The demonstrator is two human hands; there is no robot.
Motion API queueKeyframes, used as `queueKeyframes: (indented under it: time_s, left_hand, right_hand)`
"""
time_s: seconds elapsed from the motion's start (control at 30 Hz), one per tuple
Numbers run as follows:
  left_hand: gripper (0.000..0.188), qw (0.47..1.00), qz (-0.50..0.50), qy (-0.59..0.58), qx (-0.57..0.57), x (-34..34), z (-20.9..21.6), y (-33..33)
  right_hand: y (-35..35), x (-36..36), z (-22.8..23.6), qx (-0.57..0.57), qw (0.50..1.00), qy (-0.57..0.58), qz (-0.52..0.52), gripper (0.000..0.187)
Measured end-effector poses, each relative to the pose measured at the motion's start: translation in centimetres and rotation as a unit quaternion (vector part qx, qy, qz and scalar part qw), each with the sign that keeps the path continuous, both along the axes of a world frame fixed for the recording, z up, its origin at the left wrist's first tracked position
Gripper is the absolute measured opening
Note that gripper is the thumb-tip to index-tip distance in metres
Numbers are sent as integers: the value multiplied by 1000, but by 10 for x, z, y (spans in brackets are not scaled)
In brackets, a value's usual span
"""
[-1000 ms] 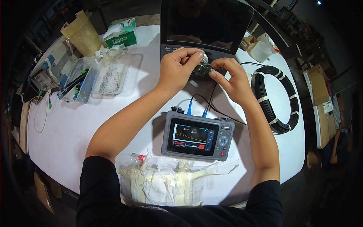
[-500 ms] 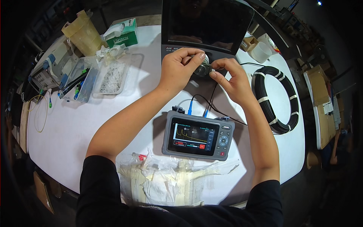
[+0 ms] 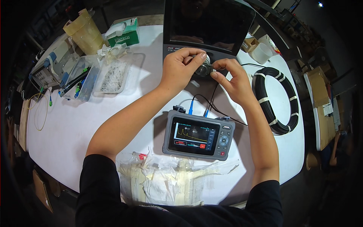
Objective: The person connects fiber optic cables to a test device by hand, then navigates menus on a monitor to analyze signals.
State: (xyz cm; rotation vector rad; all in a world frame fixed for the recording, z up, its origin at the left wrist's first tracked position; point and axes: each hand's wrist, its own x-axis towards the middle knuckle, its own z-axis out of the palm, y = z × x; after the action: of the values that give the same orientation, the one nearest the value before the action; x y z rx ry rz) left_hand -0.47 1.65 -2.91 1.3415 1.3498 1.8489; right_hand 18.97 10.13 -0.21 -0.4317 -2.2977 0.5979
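Beyond the handheld tester, my left hand (image 3: 180,68) is closed, thumb and forefinger at the top of a small dark round device (image 3: 204,69) with a white rounded part. Part of it is hidden by my fingers. My right hand (image 3: 231,77) pinches at the device's right side, where a small pale tip shows between thumb and finger; what it grips is too small to make out. Below lies a grey handheld fibre tester (image 3: 198,132), its lit screen showing a yellow trace. Blue connectors (image 3: 191,109) and black cable (image 3: 211,102) join its top edge.
Right of my right arm lies a black cable coil (image 3: 261,96) bound with white ties. Behind my hands stands a dark-screened machine (image 3: 206,24). To the left are a clear bin (image 3: 79,89), a tray of scraps (image 3: 113,77) and a green tissue box (image 3: 126,38). Taped plastic (image 3: 162,181) lies nearest me.
Both hands stay in nearly the same place with the same grip. The whole view has shifted very slightly.
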Motion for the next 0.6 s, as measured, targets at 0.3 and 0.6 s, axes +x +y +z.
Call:
queueKeyframes:
  time_s: [0.3, 0.6]
  left_hand:
    - [22, 1000, 10, 20, 1, 2, 3, -1]
    - [26, 1000, 18, -2, 15, 4, 3, 0]
  right_hand:
    - [-1, 1, 4, -6, 1000, -6, -2, 26]
    - [1, 0, 0, 1, 1000, -6, -6, 27]
